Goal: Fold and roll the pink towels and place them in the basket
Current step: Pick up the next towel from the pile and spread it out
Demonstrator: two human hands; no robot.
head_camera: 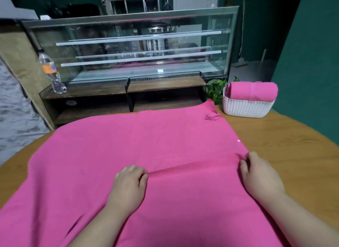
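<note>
A large pink towel [113, 147] lies spread flat over the wooden table [293, 145]. A raised crease runs across it between my two hands. My left hand [129, 184] pinches the crease near the towel's middle. My right hand [258, 173] pinches the same crease at the towel's right edge. A white woven basket [245, 108] stands at the table's far right corner, and a rolled pink towel [253, 92] lies in it. The towel's far right corner is turned over in a small fold [212, 116].
Behind the table stands a glass display case [137, 46] on a dark wooden shelf unit [165, 85]. A plastic water bottle [51, 72] stands on the shelf at the left. A green plant [215, 89] sits left of the basket. A green wall [311, 63] is at the right.
</note>
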